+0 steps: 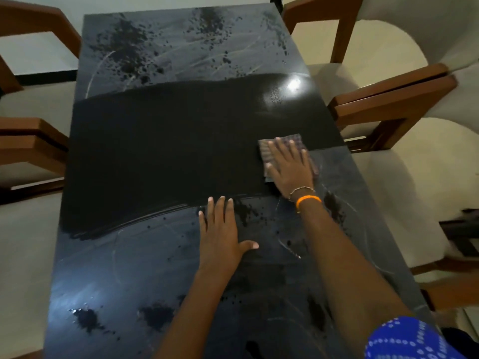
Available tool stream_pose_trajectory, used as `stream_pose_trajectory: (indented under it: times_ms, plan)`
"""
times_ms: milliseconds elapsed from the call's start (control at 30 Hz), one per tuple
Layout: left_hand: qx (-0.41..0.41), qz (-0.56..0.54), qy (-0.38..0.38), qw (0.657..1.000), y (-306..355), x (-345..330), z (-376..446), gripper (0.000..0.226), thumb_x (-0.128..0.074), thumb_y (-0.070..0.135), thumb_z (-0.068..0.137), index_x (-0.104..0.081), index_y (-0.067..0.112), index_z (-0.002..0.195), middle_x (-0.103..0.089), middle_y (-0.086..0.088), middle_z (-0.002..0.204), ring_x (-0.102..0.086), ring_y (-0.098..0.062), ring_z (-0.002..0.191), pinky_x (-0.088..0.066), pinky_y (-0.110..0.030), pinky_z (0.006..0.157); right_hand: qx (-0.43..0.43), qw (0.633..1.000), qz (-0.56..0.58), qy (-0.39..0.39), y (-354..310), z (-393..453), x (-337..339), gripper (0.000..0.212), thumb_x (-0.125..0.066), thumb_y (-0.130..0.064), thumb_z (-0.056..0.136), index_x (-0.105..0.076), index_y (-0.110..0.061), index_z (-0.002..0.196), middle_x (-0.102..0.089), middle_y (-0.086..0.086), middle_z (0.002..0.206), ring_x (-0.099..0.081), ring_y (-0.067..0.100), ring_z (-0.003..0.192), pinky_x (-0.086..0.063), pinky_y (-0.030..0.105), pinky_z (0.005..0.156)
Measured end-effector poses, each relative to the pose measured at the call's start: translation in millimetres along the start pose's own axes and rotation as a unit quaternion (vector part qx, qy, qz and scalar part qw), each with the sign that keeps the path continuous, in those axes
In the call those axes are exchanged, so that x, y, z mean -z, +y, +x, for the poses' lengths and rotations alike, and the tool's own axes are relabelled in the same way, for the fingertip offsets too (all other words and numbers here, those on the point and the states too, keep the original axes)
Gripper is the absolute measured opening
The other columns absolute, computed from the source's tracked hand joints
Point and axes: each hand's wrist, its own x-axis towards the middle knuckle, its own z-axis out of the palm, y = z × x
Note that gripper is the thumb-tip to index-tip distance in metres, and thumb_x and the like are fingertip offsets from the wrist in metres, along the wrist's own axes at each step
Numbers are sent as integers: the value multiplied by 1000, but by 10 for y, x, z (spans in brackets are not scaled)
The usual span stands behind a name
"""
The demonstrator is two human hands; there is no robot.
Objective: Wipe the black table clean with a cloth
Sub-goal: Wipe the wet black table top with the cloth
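Observation:
The black table fills the view. A wide dark, clean band runs across its middle, while the far and near parts look dusty grey with dark wet splatters and streaks. My right hand lies flat, fingers spread, pressing a folded checked cloth onto the table near its right edge, at the end of the clean band. My left hand rests palm down on the dusty part just below the band, holding nothing.
Wooden chairs with pale cushions stand along both long sides: two on the left and several on the right. A light glare shines on the table's right part. A blue patterned sleeve shows at the bottom right.

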Motion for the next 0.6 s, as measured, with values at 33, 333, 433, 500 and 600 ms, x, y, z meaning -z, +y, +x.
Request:
stream_pose_trajectory:
  times_ms: [33,333,433,500,600]
  plan:
    - [3,-1,-6,1000,67,-23,24,106,-57,62,74,1,13,148,4,-5,158,14,-26,145,7,-44,116,-28,1000,1,8,266,-13,53,74,-7,-54,78,-15,-30,148,-12,-6,158,-8,24,146,-4,48,116]
    - [41,-45,-30,998,190,-198,12,112,-67,55,70,4,18,148,13,-1,157,16,-20,144,4,-45,116,-183,980,34,75,915,-123,91,68,-23,-43,83,-20,-22,148,-17,6,157,-10,33,145,-7,55,115]
    - [43,-48,-23,998,202,-189,11,112,-70,54,69,0,17,148,9,0,158,13,-20,145,2,-45,117,-138,988,38,65,366,-78,-7,67,-19,-43,84,-21,-22,148,-18,6,157,-11,34,144,-7,57,113]
    - [44,-47,-17,998,212,-186,12,112,-73,51,68,-3,17,148,7,0,158,10,-20,146,-1,-45,117,-48,997,42,38,-136,-65,-80,67,-16,-44,84,-21,-23,148,-16,5,157,-10,32,145,-5,57,114]
    - [52,-42,-23,997,242,-175,40,113,-76,49,66,-6,15,148,1,-4,158,4,-22,146,-9,-47,118,169,984,35,-36,-753,-93,-160,59,-33,-39,93,-15,-27,148,-9,-1,159,-3,27,146,-3,54,116]
